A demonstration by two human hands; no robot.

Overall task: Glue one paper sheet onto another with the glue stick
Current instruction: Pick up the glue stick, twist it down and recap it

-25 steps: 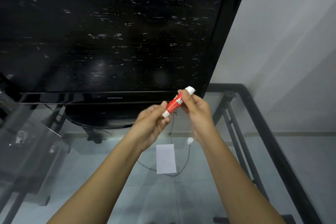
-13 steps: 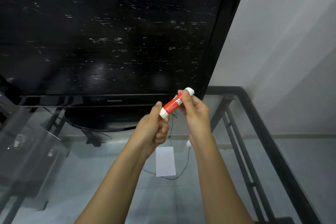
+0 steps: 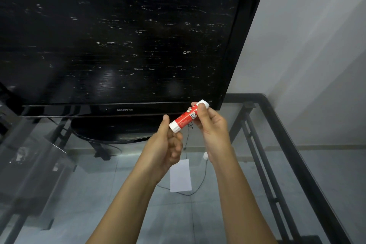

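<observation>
Glue stick held in air above glass table, tilted. Right hand grips upper barrel; left hand curled, thumb at the lower white end. Step: probably uncapping; next, pull cap off straight. One paper sheet visible below, partly hidden; second sheet not seen.

Single head-worn view, looking forward and down, close above glass table
</observation>
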